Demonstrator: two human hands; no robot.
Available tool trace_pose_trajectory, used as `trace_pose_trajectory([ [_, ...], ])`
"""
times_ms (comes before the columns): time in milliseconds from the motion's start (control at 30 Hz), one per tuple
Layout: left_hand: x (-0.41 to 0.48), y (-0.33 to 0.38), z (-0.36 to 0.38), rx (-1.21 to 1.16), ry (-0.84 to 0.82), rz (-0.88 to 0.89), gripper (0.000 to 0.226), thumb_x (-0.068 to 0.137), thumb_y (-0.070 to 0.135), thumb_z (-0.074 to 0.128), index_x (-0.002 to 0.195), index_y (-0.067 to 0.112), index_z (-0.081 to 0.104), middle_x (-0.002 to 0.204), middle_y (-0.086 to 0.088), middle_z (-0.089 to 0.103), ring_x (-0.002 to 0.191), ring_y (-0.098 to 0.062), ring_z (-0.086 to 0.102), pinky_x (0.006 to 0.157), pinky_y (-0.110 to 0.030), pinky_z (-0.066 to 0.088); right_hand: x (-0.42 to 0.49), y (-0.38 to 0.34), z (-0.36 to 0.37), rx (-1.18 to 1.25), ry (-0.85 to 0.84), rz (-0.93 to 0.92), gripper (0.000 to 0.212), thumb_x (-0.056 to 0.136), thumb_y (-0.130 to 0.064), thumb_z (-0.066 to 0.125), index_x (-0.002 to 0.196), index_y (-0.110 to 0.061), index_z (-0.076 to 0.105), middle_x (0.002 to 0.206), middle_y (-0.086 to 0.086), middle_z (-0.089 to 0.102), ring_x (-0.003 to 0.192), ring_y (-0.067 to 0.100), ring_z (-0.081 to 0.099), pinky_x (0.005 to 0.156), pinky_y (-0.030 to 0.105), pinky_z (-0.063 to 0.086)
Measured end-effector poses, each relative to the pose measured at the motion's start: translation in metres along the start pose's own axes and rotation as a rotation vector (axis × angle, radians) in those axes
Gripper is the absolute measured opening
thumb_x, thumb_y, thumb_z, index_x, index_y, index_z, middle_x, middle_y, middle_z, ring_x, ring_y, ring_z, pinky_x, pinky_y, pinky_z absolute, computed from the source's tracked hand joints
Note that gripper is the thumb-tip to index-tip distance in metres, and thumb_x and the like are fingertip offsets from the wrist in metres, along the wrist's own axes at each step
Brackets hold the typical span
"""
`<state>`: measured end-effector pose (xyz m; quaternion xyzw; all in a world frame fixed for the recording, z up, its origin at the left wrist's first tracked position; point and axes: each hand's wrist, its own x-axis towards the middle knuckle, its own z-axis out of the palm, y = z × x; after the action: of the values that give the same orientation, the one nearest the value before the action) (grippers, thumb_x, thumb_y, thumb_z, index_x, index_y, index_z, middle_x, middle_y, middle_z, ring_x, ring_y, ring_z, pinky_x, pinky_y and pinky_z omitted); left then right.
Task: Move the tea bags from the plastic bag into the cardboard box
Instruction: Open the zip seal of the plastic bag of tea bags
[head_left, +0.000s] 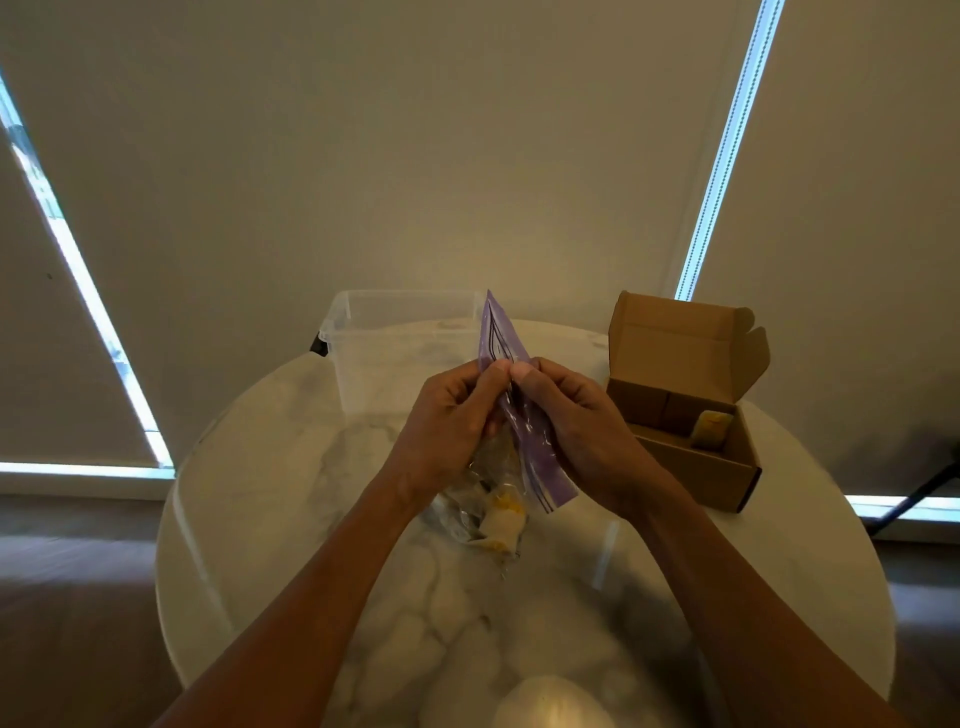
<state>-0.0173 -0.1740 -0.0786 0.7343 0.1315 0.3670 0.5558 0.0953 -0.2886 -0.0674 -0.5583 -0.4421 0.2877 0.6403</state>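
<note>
Pinching bag (541, 457): left hand (451, 418), right hand (576, 423)

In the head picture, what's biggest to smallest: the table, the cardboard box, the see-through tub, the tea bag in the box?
1. the table
2. the cardboard box and the see-through tub: too alike to rank, since the plastic bag hides part of the tub
3. the tea bag in the box

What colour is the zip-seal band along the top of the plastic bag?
Purple, with dark lines along it; the rest of the plastic bag is clear. Head view, the only one.
</note>
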Motion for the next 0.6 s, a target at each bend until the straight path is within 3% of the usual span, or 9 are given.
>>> trace_pose_trajectory([
  [100, 0.002, 0.006, -0.008, 0.067, -0.026, 0.010, 0.042, 0.113, 0.034, 0.059, 0.083, 0.008, 0.074, 0.065, -0.004, 0.058, 0.059, -0.014, 0.052, 0.060, -0.021, 0.046, 0.001, -0.006, -0.008, -0.043, -0.028, -0.008, 0.046, 0.095, -0.043, 0.064, 0.104, 0.001, 0.067, 0.095, 0.009, 0.074, 0.086, 0.024, 0.072, 0.082, 0.031, 0.060],
  [167, 0.002, 0.014, -0.015, 0.136, -0.084, 0.011, 0.041, 0.112, 0.032, 0.061, 0.082, 0.008, 0.075, 0.065, -0.002, 0.062, 0.059, -0.013, 0.056, 0.063, -0.021, 0.049, 0.000, -0.014, -0.016, -0.036, -0.070, -0.016, 0.038, 0.091, -0.036, 0.069, 0.096, 0.001, 0.064, 0.087, 0.009, 0.072, 0.076, 0.019, 0.070, 0.071, 0.026, 0.059],
  [233, 0.002, 0.022, -0.020, 0.260, -0.128, -0.002, 0.042, 0.112, 0.033, 0.061, 0.075, 0.019, 0.074, 0.061, 0.002, 0.067, 0.058, -0.012, 0.056, 0.067, -0.024, 0.050, 0.001, -0.025, -0.024, -0.117, -0.112, -0.048, 0.029, 0.093, -0.024, 0.072, 0.093, 0.003, 0.061, 0.080, 0.017, 0.069, 0.066, 0.019, 0.066, 0.061, 0.025, 0.057],
  [300, 0.004, 0.033, -0.026, 0.363, -0.143, -0.040, 0.045, 0.112, 0.033, 0.062, 0.069, 0.024, 0.073, 0.058, 0.001, 0.068, 0.057, -0.013, 0.054, 0.070, -0.029, 0.049, 0.004, -0.038, -0.029, -0.265, -0.117, -0.060, 0.027, 0.096, -0.014, 0.072, 0.091, 0.008, 0.058, 0.086, 0.028, 0.070, 0.067, 0.021, 0.069, 0.059, 0.025, 0.059],
  [367, 0.006, 0.044, -0.036, 0.439, -0.118, -0.089, 0.048, 0.110, 0.031, 0.064, 0.063, 0.021, 0.072, 0.054, 0.002, 0.066, 0.052, -0.009, 0.051, 0.068, -0.027, 0.048, 0.008, -0.049, -0.032, -0.377, -0.097, -0.067, 0.022, 0.097, -0.011, 0.073, 0.090, 0.004, 0.059, 0.093, 0.024, 0.073, 0.075, 0.018, 0.074, 0.062, 0.024, 0.060],
  [467, 0.011, 0.065, -0.054, 0.480, -0.030, -0.115, 0.050, 0.107, 0.031, 0.065, 0.061, 0.013, 0.071, 0.051, 0.002, 0.062, 0.049, -0.009, 0.046, 0.067, -0.026, 0.048, 0.015, -0.059, -0.037, -0.426, -0.057, -0.064, 0.016, 0.096, -0.013, 0.076, 0.089, -0.009, 0.062, 0.100, 0.014, 0.075, 0.098, 0.032, 0.076, 0.073, 0.045, 0.067],
  [533, 0.014, 0.075, -0.060, 0.433, 0.035, -0.110, 0.050, 0.107, 0.033, 0.063, 0.066, 0.008, 0.073, 0.052, -0.001, 0.061, 0.049, -0.010, 0.047, 0.068, -0.027, 0.049, 0.020, -0.062, -0.035, -0.409, -0.006, -0.030, 0.015, 0.096, -0.014, 0.076, 0.092, -0.011, 0.062, 0.101, 0.014, 0.075, 0.098, 0.043, 0.073, 0.080, 0.058, 0.065],
  [600, 0.015, 0.080, -0.055, 0.382, 0.082, -0.115, 0.050, 0.108, 0.036, 0.062, 0.069, 0.008, 0.075, 0.054, -0.001, 0.063, 0.048, -0.010, 0.048, 0.064, -0.025, 0.048, 0.025, -0.064, -0.025, -0.356, 0.064, 0.007, 0.013, 0.098, -0.017, 0.074, 0.098, -0.011, 0.062, 0.101, 0.013, 0.077, 0.098, 0.040, 0.074, 0.084, 0.060, 0.064],
])
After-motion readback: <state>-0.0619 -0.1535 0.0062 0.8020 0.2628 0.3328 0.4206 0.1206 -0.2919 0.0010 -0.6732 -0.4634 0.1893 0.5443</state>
